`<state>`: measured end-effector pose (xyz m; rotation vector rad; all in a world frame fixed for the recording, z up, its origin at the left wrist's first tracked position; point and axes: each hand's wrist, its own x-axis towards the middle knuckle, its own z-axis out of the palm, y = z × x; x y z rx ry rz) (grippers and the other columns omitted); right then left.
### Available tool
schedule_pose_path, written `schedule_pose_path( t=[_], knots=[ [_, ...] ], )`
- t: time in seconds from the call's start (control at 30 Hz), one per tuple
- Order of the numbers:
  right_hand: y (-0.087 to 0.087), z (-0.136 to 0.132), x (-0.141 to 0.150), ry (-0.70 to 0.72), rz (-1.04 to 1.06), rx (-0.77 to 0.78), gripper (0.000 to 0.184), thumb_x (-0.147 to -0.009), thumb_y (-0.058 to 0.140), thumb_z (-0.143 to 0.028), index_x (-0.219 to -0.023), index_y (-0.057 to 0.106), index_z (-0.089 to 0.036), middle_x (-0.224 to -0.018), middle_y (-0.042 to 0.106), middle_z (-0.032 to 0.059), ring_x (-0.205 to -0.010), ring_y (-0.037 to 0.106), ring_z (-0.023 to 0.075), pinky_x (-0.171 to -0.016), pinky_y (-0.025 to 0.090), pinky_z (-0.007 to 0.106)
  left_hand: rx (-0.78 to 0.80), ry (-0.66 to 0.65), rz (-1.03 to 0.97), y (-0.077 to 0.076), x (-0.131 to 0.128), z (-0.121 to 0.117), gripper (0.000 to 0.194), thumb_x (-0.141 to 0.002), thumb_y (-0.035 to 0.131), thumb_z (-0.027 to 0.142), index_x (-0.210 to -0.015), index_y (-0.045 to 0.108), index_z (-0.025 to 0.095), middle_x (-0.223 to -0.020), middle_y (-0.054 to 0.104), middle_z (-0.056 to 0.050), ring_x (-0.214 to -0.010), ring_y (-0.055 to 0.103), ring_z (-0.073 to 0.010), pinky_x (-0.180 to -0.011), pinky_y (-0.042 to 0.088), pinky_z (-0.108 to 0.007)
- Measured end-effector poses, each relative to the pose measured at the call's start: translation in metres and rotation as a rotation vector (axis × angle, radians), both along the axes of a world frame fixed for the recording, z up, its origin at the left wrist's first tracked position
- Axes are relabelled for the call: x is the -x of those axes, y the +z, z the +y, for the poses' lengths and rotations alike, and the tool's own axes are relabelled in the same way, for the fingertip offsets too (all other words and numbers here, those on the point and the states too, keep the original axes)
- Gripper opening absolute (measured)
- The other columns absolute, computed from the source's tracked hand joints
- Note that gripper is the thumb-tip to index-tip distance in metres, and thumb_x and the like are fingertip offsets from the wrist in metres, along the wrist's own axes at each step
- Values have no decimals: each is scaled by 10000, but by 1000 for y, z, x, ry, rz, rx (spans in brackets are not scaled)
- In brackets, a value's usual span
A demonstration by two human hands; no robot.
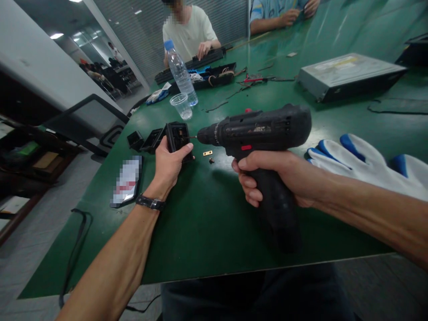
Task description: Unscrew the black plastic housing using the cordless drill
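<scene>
My right hand [264,174] is wrapped round the grip of a black cordless drill [264,127] with red buttons. Its thin bit points left, and the tip reaches the open face of a small black plastic box [172,138]. That box is gripped by my left hand [170,162], thumb along its front edge. Whether the bit touches a screw inside cannot be made out. Just right of the box, a small brass plate [207,153] with two holes and some tiny dark screws [211,161] lie on the green table [200,232]. More black boxes [152,140] sit behind my left hand.
A phone [127,180] lies left of my wrist. Behind the box stand a plastic cup [181,106] and a water bottle [180,71]. White-and-blue gloves [364,160] lie at right, a metal drive case [351,76] beyond. Two people sit across the table.
</scene>
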<state>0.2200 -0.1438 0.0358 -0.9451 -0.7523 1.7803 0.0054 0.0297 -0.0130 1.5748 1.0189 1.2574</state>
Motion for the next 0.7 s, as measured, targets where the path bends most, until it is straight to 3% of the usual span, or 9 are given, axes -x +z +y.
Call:
schedule_pose_path(
  t=[0.7],
  knots=[
    [-4,2,-6,26,96,27,82,-862,649,-222,-877,682,-149,-599,554,-17,-472,524,129,-505,509,278,50,-35,-20,2,3,-2,485,-678,870,325,-1092,660,183,-991,643,-28,-780,641,-161,-643,649,-336]
  ],
)
